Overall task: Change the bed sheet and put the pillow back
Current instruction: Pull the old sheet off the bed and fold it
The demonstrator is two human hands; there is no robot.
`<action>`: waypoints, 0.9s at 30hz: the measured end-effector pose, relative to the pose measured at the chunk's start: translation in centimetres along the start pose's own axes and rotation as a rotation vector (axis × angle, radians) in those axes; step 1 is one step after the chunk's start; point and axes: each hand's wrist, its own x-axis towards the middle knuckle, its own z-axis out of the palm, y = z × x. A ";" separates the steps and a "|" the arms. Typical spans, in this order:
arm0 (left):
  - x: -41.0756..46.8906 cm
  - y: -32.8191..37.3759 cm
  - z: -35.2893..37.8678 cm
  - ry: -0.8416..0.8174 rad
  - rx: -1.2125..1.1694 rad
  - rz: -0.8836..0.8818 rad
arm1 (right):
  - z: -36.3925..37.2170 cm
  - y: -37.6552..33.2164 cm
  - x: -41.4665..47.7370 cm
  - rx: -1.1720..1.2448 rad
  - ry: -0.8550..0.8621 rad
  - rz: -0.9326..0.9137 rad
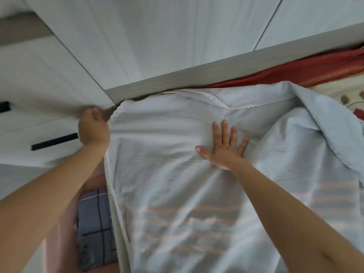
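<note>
A pale blue bed sheet [177,174] lies rumpled over the bed corner, its hemmed edge folded back near the top. My left hand [93,128] is closed at the sheet's far left corner, beside the cabinet; the grip itself is blurred. My right hand [224,148] rests flat on the sheet, fingers spread, pressing the cloth down. Under the sheet at the far right shows a red and cream flowered cover [315,71]. No pillow is in view.
White cabinet doors [137,36] with black bar handles [54,141] stand close along the bed's left and far sides. A grey ledge [197,75] runs along the bed's far edge. Grey checked fabric [94,223] lies beside the bed at the lower left.
</note>
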 end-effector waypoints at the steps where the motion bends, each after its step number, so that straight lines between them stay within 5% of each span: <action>1: 0.8 -1.3 -0.6 -0.016 0.038 -0.038 | 0.1 0.0 0.0 -0.003 0.008 0.004; 6: -6.2 -2.8 -1.9 -0.075 0.070 0.412 | 0.2 -0.3 -0.4 -0.051 -0.014 0.055; 8: -13.9 -2.9 -2.4 -0.255 0.040 0.536 | -0.2 -0.9 -0.9 -0.050 0.024 0.078; 12: -29.8 -3.9 -4.4 -0.702 -0.032 0.783 | 0.5 -0.8 -6.9 0.235 0.433 -0.102; 16: -41.2 -5.7 -5.7 -1.072 0.099 0.763 | 4.8 4.1 -18.9 0.220 0.596 -0.200; 19: -44.6 -6.5 -5.9 -1.132 0.271 0.595 | 9.6 10.6 -25.9 0.203 0.451 0.003; 23: -45.1 -5.4 -5.8 -1.065 0.204 0.402 | 13.7 17.2 -30.5 -0.172 0.208 0.124; 25: -45.0 -4.7 -6.2 -1.037 0.034 0.333 | 13.9 17.8 -32.0 -0.239 0.368 0.049; 27: -45.4 -3.9 -7.8 -0.924 -0.150 0.577 | 13.8 17.4 -35.0 -0.203 0.665 0.044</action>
